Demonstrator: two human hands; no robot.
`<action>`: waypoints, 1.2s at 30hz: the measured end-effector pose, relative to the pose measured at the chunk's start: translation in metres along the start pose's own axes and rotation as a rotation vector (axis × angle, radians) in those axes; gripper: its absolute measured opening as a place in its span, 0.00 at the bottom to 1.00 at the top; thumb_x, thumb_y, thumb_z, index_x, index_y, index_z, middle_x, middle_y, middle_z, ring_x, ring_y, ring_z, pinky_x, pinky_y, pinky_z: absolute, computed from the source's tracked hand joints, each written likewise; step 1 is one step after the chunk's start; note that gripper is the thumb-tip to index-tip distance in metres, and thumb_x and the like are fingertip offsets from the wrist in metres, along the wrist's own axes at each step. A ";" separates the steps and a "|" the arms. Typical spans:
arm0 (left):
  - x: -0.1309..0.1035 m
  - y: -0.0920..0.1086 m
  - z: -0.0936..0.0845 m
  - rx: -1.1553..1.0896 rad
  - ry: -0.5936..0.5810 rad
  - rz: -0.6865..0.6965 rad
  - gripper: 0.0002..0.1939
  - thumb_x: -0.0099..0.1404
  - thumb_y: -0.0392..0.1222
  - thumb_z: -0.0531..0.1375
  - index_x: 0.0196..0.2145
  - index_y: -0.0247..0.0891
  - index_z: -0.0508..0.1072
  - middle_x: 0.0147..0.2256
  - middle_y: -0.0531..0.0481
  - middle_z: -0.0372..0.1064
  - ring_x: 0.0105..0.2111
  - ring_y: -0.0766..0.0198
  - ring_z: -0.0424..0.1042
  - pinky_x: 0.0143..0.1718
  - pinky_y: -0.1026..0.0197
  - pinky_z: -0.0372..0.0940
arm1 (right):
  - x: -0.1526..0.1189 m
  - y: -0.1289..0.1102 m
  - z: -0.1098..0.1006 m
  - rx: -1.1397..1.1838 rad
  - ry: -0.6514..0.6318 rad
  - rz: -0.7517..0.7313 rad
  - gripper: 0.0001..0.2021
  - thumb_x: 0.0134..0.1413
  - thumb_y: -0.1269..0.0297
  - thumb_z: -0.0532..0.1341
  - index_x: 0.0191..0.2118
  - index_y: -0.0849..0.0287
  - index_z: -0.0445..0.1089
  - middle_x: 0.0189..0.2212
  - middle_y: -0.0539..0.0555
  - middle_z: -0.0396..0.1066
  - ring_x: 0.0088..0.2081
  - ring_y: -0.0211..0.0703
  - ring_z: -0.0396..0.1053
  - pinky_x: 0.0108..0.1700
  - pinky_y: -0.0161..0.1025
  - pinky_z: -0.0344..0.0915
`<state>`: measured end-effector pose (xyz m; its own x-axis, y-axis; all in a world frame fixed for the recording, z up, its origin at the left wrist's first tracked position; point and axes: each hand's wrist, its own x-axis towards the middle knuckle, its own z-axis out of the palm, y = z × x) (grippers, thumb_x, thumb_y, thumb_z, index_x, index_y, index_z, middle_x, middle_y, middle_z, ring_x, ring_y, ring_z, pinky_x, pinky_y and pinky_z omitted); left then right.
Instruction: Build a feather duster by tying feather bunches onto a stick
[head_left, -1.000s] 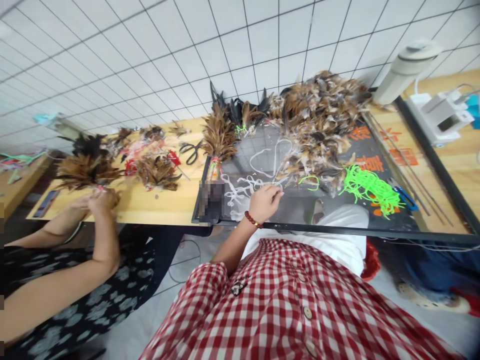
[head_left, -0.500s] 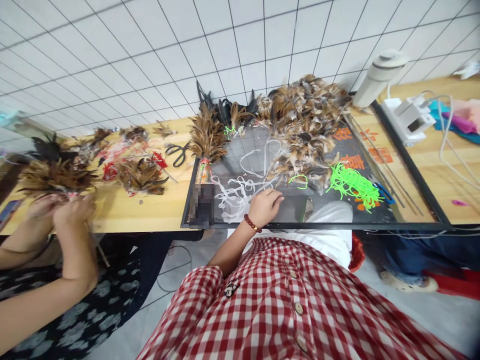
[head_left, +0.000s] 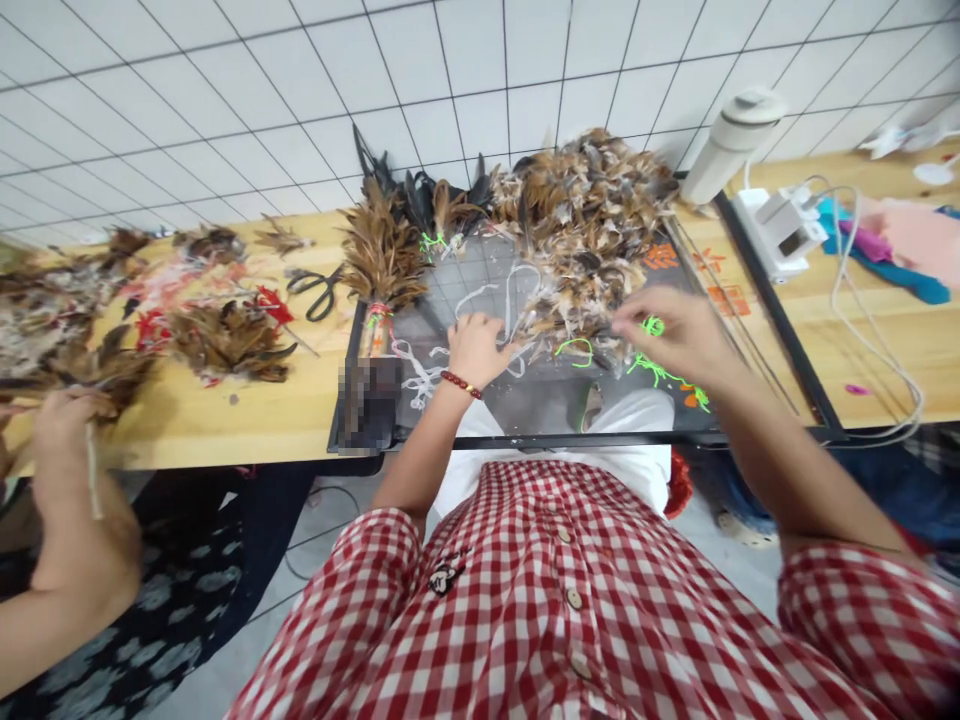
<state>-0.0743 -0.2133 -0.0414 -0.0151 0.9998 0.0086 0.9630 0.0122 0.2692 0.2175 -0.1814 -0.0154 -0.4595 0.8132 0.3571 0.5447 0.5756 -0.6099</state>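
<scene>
My left hand, fingers spread, lies over the white strings on the dark tray, with nothing seen in its grasp. My right hand is above the green strings at the tray's right; its fingers are blurred and I cannot make out whether they hold anything. A loose green string lies between my hands. Behind them spreads a large heap of brown feathers. A feather bundle with a bound handle stands at the tray's left.
At left, another person's hand works at brown feathers. Black scissors and a feather bunch lie nearby. Thin rods, a white bottle and a power strip with chargers are at right.
My right arm has come into view, its hand over the green strings. My left hand has shifted left and forward, its fingers now spread. The camera view has moved slightly right.
</scene>
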 end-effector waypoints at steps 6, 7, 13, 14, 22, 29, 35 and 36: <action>0.006 0.003 0.013 0.159 -0.128 0.033 0.12 0.60 0.42 0.63 0.40 0.36 0.82 0.49 0.33 0.75 0.55 0.38 0.68 0.61 0.36 0.55 | 0.007 0.009 0.068 -0.163 -0.172 -0.082 0.07 0.61 0.67 0.62 0.39 0.59 0.79 0.40 0.57 0.80 0.43 0.49 0.75 0.46 0.46 0.66; 0.007 0.001 0.013 0.160 -0.128 0.050 0.11 0.61 0.39 0.62 0.38 0.36 0.82 0.47 0.33 0.76 0.55 0.39 0.69 0.61 0.36 0.54 | 0.012 0.008 0.076 -0.205 -0.194 -0.085 0.08 0.61 0.67 0.61 0.41 0.59 0.79 0.42 0.57 0.80 0.44 0.50 0.74 0.46 0.46 0.65; 0.018 -0.022 -0.007 -0.147 -0.141 0.005 0.14 0.62 0.34 0.57 0.42 0.38 0.80 0.36 0.44 0.80 0.43 0.52 0.77 0.54 0.49 0.65 | 0.058 0.002 0.110 -0.369 -0.338 -0.253 0.21 0.62 0.69 0.59 0.60 0.58 0.73 0.59 0.60 0.73 0.55 0.56 0.66 0.53 0.50 0.58; 0.020 -0.030 -0.012 -0.237 -0.126 -0.008 0.16 0.61 0.34 0.57 0.44 0.39 0.79 0.34 0.46 0.80 0.41 0.55 0.78 0.50 0.53 0.67 | 0.063 0.004 0.114 -0.399 -0.380 -0.262 0.20 0.63 0.68 0.58 0.58 0.58 0.74 0.59 0.60 0.73 0.55 0.56 0.66 0.53 0.51 0.57; 0.011 -0.103 -0.066 -0.446 0.341 -0.203 0.15 0.62 0.37 0.56 0.43 0.35 0.78 0.31 0.47 0.77 0.34 0.59 0.76 0.40 0.59 0.70 | 0.074 0.031 0.096 -0.679 -0.285 -0.048 0.18 0.67 0.69 0.52 0.47 0.63 0.80 0.56 0.63 0.74 0.53 0.60 0.65 0.52 0.55 0.55; -0.001 -0.122 -0.066 -0.226 0.412 -0.288 0.11 0.64 0.40 0.58 0.42 0.38 0.77 0.37 0.46 0.76 0.41 0.55 0.75 0.50 0.53 0.68 | 0.043 -0.029 0.142 -0.392 -0.480 -0.362 0.22 0.70 0.59 0.54 0.64 0.58 0.69 0.67 0.61 0.65 0.65 0.61 0.60 0.61 0.59 0.55; -0.014 -0.114 -0.045 -0.122 0.388 -0.123 0.20 0.58 0.35 0.61 0.50 0.39 0.75 0.51 0.40 0.73 0.57 0.47 0.69 0.62 0.44 0.61 | 0.066 0.009 0.131 -0.478 -0.445 -0.145 0.23 0.71 0.60 0.52 0.65 0.63 0.67 0.70 0.63 0.60 0.71 0.65 0.52 0.68 0.69 0.45; -0.022 -0.111 -0.043 -0.118 0.394 -0.089 0.22 0.58 0.33 0.60 0.51 0.39 0.75 0.53 0.39 0.72 0.58 0.47 0.68 0.64 0.43 0.60 | 0.069 0.019 0.120 -0.502 -0.389 -0.097 0.23 0.69 0.62 0.53 0.64 0.64 0.68 0.69 0.64 0.61 0.71 0.67 0.52 0.68 0.70 0.45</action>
<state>-0.1922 -0.2368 -0.0301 -0.2203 0.9136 0.3418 0.9163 0.0737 0.3937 0.1121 -0.1243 -0.0876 -0.6927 0.7192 0.0542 0.7066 0.6918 -0.1483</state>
